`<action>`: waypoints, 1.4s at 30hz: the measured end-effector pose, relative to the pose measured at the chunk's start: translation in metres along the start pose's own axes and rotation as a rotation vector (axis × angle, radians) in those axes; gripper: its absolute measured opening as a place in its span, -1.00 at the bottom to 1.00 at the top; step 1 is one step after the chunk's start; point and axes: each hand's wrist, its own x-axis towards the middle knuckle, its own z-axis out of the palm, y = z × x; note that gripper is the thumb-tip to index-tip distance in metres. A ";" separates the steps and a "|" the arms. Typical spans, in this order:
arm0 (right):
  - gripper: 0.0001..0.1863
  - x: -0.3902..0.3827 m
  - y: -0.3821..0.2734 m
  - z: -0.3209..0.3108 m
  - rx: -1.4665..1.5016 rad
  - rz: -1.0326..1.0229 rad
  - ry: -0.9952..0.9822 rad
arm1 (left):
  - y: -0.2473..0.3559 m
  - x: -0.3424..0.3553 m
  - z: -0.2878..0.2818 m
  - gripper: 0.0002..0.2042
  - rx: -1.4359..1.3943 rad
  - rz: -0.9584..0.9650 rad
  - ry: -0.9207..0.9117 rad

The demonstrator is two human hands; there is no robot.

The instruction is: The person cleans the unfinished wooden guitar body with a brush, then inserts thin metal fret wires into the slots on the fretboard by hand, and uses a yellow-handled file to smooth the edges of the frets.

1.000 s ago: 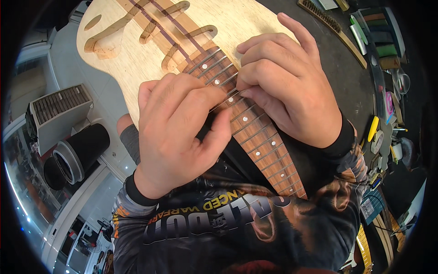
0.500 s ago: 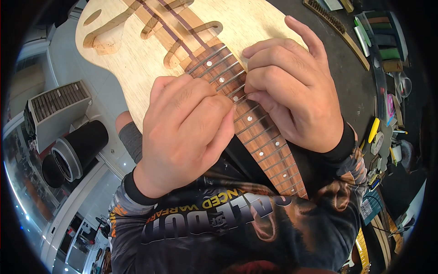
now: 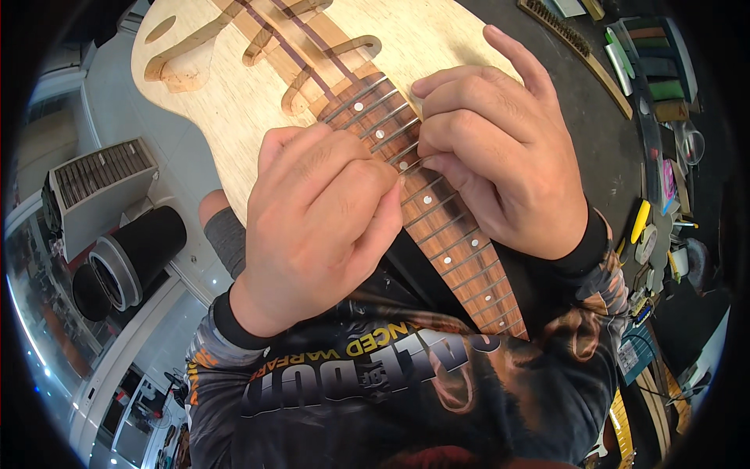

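Observation:
An unfinished electric guitar lies under my hands, its pale wooden body (image 3: 223,117) at the top and its neck running down toward my chest. The brown fretboard (image 3: 461,254) carries metal frets and white round dots. My left hand (image 3: 316,223) is closed at the fretboard's left edge, thumb pressed against the curled index finger. Across from it, my right hand (image 3: 519,168) rests at the right edge, thumb and fingertips drawn together and little finger stretched up. Both sets of fingertips meet the board near the same fret; whatever they pinch is hidden.
On the dark bench at right lie a wooden-handled brush (image 3: 582,55), a yellow-handled tool (image 3: 641,221) and other small tools. A black cylindrical bin (image 3: 148,246) and a slotted box (image 3: 101,180) stand at left on the tiled floor.
Almost nothing differs. The guitar and both hands have shifted very slightly; both hands keep their closed shape at the same fret.

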 end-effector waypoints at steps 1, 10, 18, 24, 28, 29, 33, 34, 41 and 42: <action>-0.76 -0.004 0.003 0.006 0.031 -0.026 0.087 | 0.001 0.000 0.002 -0.76 0.022 0.000 0.028; -0.77 -0.011 0.006 0.006 0.044 0.003 0.012 | 0.001 -0.004 -0.003 -0.77 -0.004 -0.025 0.015; -0.74 -0.019 0.009 0.044 0.133 0.033 0.282 | -0.001 -0.004 0.001 -0.76 0.022 -0.003 0.054; -0.75 -0.011 0.003 0.009 0.025 -0.005 0.025 | 0.001 -0.007 -0.004 -0.76 -0.016 -0.026 0.018; -0.74 -0.008 -0.001 0.011 -0.045 -0.020 0.040 | 0.000 -0.007 -0.003 -0.76 0.015 -0.003 0.032; -0.74 -0.010 0.001 0.020 -0.044 -0.021 0.039 | 0.000 -0.007 -0.002 -0.76 0.047 0.010 0.052; -0.73 -0.018 0.004 0.047 0.118 0.023 0.298 | 0.000 -0.008 0.000 -0.76 0.036 0.007 0.071; -0.73 -0.019 0.004 0.048 0.148 0.048 0.312 | 0.000 -0.009 -0.001 -0.76 0.045 -0.006 0.059; -0.73 -0.010 0.000 0.012 0.008 -0.025 0.036 | 0.002 -0.008 -0.005 -0.76 0.016 -0.004 0.011; -0.73 -0.009 -0.001 0.014 -0.030 -0.026 0.047 | 0.001 -0.009 -0.004 -0.76 0.017 -0.006 0.013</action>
